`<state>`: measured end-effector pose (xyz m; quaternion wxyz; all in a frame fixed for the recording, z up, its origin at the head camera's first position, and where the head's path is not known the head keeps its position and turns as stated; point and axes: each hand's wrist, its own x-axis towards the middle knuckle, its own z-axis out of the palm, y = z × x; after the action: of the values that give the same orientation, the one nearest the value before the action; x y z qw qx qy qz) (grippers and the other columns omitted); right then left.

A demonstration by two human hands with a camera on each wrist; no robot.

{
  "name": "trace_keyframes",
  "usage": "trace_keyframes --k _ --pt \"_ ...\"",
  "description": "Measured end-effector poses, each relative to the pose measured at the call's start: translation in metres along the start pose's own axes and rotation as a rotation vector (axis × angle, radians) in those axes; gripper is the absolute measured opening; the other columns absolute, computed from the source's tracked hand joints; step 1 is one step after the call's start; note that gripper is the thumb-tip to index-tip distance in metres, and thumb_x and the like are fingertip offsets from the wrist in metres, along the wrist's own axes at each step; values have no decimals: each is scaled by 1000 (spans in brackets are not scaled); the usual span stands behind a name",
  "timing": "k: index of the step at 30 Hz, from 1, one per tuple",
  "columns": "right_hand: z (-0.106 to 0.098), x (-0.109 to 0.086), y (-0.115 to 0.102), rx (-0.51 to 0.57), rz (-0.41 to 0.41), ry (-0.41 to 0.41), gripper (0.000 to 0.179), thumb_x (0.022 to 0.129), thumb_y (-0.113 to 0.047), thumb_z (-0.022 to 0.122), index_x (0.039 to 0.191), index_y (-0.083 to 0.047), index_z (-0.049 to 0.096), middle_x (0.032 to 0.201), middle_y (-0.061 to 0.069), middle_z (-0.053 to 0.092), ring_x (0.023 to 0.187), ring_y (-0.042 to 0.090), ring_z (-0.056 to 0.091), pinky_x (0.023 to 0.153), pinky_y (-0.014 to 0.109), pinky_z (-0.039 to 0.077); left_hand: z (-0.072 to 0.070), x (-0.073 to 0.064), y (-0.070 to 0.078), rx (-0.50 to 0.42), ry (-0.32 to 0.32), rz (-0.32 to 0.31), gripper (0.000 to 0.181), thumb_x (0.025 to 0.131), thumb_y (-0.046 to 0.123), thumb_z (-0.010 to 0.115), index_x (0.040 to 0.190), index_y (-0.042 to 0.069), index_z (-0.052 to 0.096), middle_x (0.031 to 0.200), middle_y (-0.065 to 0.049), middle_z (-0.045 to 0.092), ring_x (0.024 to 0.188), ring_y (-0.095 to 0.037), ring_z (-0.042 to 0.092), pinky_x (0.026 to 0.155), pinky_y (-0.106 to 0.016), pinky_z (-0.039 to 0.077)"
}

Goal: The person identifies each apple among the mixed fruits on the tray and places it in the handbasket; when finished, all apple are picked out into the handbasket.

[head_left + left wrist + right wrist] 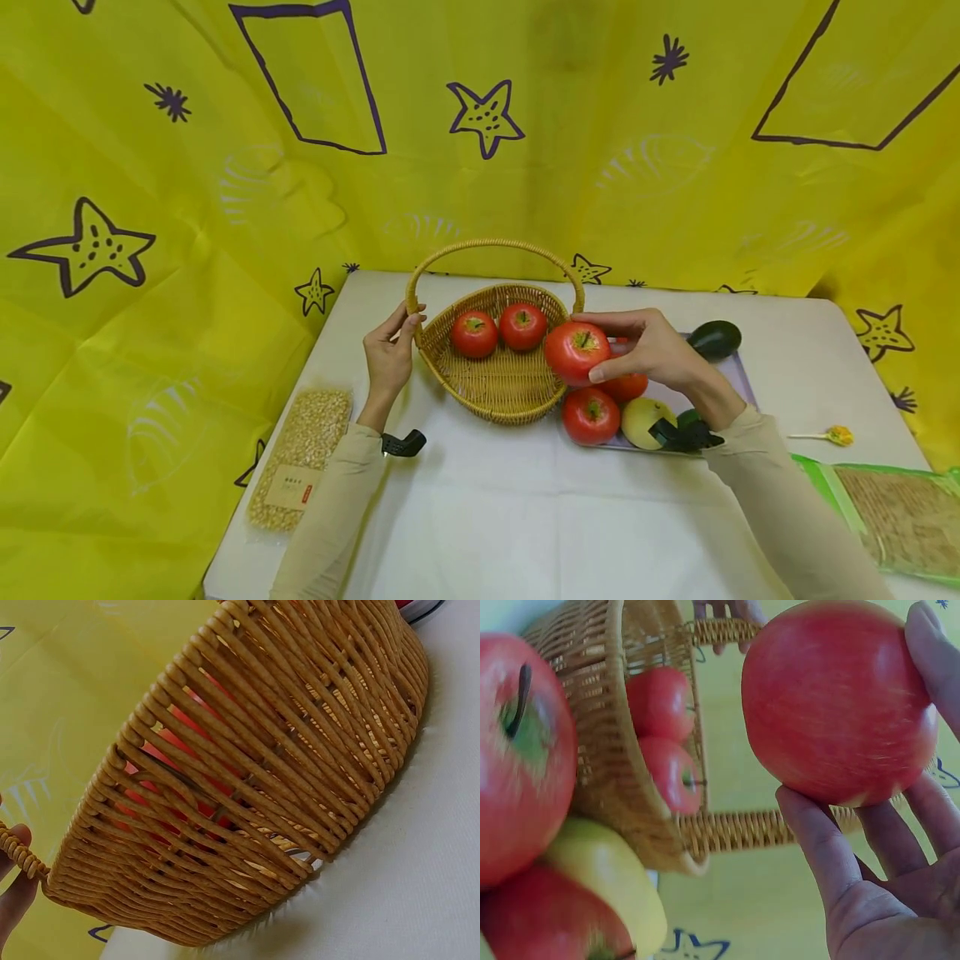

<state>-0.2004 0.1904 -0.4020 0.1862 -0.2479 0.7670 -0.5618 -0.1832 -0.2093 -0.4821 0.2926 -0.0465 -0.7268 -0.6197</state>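
A wicker basket [495,400] with a tall arched handle stands at the middle of the table, holding two red apples, one [474,335] left of the other [523,326]. My left hand [390,354] pinches the left foot of the handle. In my right hand [660,354] is a red apple [576,352], gripped between thumb and fingers above the basket's right rim. In the right wrist view this apple [840,705] is clear of the others. The left wrist view shows the basket's woven side [247,772] with red showing through the gaps.
Right of the basket, a pale tray [738,375] carries more red apples [591,416], a yellow-green fruit [647,422] and a dark green vegetable [715,340]. A bag of kernels [300,458] lies at left. A yellow flower pick [838,435] and a green-edged packet [900,517] lie at right.
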Motion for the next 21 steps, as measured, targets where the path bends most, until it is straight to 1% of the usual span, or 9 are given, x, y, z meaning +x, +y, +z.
trace_keyframes --k 3,6,9,11,13,16,19,21 --pt "9 7 -1 10 17 -3 76 77 -8 96 146 -10 66 140 -1 71 119 10 69 97 27 61 1 -1 5 -5 -1 -5 31 105 -4 61 134 -11 68 121 -34 72 109 -53 69 90 -18 61" --pt "19 14 -4 61 7 -29 77 75 -5 97 146 -8 66 142 4 70 121 11 70 97 30 62 3 -2 16 -15 -1 -7 31 105 -4 62 134 -13 67 121 -34 72 109 -53 69 91 -19 61" --pt "29 21 -7 107 -10 -67 77 76 -3 95 147 -6 64 146 10 67 124 14 70 99 33 62 4 -3 28 -2 4 4 30 105 -3 62 132 -14 68 119 -34 73 107 -47 73 90 -19 61" --pt "34 26 -9 118 -13 -79 78 76 -3 95 147 -6 64 147 13 66 125 18 70 99 34 62 4 -3 32 13 10 12 30 105 -2 63 131 -13 68 118 -33 74 105 -42 74 89 -20 62" --pt "40 31 -12 115 -4 -84 78 76 -5 96 147 -7 64 148 14 65 126 23 71 98 34 62 4 -3 32 23 11 18 29 105 -2 63 131 -13 69 118 -32 74 105 -41 75 89 -23 63" --pt "47 39 -14 120 21 -97 78 76 -5 96 147 -8 65 150 16 62 126 30 70 98 34 62 4 -3 31 22 6 10 31 105 -2 63 133 -11 68 120 -32 74 107 -46 73 91 -29 63" --pt "55 47 -16 113 37 -120 77 77 -5 96 148 -10 65 155 16 58 129 33 68 100 35 61 3 -3 30 23 -4 2 32 105 -2 62 135 -11 67 122 -32 73 109 -50 71 92 -37 63" --pt "60 53 -16 97 31 -128 76 77 -6 96 147 -11 65 156 15 56 131 34 67 104 37 60 3 -3 30 25 -7 -1 32 105 -3 62 135 -12 66 123 -33 72 109 -51 70 92 -37 63"
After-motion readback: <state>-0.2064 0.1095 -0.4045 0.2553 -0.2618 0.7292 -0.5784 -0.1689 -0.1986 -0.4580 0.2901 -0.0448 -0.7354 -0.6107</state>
